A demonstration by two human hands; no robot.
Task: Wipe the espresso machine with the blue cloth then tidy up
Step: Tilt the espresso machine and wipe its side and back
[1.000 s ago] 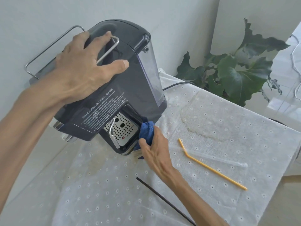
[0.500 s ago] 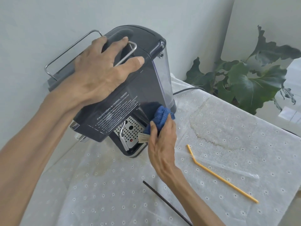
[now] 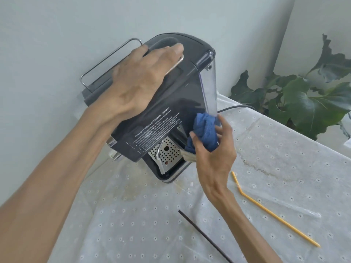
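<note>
The left hand (image 3: 140,80) lies flat with straight fingers on top of the tilted espresso machine (image 3: 171,103), over its wire rail, near the worktop's (image 3: 284,168) far edge. The right hand (image 3: 212,152) has its grip closed round the bunched blue cloth (image 3: 206,130), pressing it against the machine's lower side.

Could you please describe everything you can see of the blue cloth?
The blue cloth is a small, soft, textured fabric, bunched into a crumpled wad. The right hand grips it and holds it against the lower side of the dark espresso machine, beside the clear water tank, above the tablecloth.
</note>
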